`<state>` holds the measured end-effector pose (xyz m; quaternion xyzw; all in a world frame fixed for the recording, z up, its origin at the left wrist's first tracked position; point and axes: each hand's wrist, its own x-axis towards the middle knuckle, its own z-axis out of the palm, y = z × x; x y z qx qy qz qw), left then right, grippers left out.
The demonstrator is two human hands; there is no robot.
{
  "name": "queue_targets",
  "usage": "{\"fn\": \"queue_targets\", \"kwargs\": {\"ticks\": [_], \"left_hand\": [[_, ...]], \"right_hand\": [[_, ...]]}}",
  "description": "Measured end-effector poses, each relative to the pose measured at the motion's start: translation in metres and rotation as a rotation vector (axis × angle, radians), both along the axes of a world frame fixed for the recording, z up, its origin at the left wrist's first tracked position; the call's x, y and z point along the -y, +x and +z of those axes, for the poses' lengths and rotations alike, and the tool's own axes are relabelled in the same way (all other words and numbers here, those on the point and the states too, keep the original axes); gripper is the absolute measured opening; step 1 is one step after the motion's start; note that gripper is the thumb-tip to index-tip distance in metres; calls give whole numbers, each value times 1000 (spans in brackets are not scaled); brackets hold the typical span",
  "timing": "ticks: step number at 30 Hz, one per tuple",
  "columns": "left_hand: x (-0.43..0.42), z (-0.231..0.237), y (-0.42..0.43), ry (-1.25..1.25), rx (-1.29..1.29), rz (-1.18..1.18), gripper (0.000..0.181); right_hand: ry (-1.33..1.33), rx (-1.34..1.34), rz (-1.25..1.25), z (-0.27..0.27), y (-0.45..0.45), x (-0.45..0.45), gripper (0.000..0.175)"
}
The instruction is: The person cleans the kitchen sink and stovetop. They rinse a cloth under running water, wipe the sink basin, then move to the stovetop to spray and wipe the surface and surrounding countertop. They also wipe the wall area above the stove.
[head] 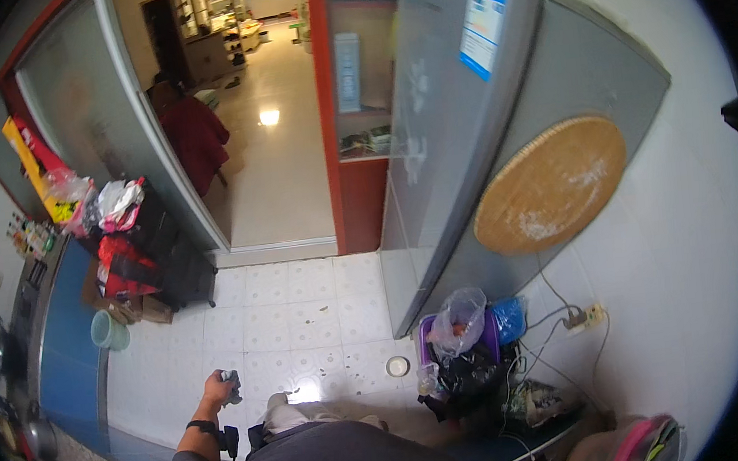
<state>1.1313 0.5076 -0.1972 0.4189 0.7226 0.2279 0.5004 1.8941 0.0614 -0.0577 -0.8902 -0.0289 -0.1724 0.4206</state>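
My left hand [215,388] is closed on a crumpled grey cloth [230,386], held out over the white tiled floor [265,327]. A black strap with a small device sits on that forearm. My right hand is out of view. Before me, bits of debris [316,315] lie scattered on the tiles. A small round whitish dish [397,366] rests on the floor to the right, beside a purple bin [427,338] with plastic bags in and around it.
A grey refrigerator [450,109] with a round wooden board [551,186] on its side stands at right. Cables [553,311] run to a wall socket. At left are a pale green bucket [109,331], cardboard boxes [155,310], a dark cabinet [179,269] and a counter. A sliding-door track [284,250] crosses ahead.
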Motion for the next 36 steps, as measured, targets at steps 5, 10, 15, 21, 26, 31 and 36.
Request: {"fn": "queue_targets", "kwargs": {"ticks": [5, 10, 15, 21, 26, 31, 36], "left_hand": [[25, -29, -67, 6, -72, 106, 37], [50, -61, -137, 31, -203, 298, 46], [48, -42, -209, 135, -167, 444, 42], [93, 2, -310, 160, -36, 789, 36], [136, 0, -365, 226, -88, 1034, 33], [143, -17, -430, 276, -133, 1238, 33], [133, 9, -485, 192, 14, 1479, 30]], "right_hand": [[138, 64, 303, 19, -79, -166, 79], [254, 87, 633, 38, -185, -313, 78], [330, 16, 941, 27, -319, -424, 76], [382, -385, 1379, 3, -497, -542, 74], [447, -335, 1882, 19, -664, -642, 75], [363, -450, 2171, 36, -837, -728, 66], [186, -594, 2452, 37, -1016, -796, 39]]}}
